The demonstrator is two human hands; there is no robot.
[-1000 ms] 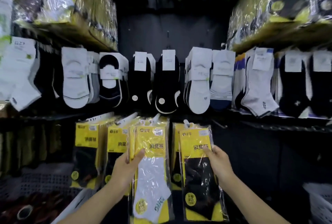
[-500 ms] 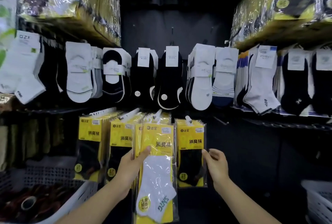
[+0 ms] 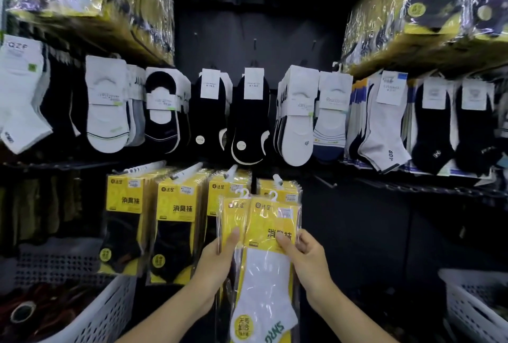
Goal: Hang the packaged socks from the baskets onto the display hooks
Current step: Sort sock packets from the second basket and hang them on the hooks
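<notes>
While my left hand (image 3: 217, 260) gripped the spare yellow packets (image 3: 233, 213), my right hand (image 3: 308, 257) pinched the front yellow-carded clear plastic packet of white socks (image 3: 264, 279) just below the white-tipped display hook (image 3: 277, 178); its hanger loop (image 3: 272, 195), I judged, wanted lifting squarely onto that tip.

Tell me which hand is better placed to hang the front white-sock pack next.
Right. The right hand pinches the front pack at its yellow header, directly below a loaded display hook; the left hand grips the rear pack.
</notes>
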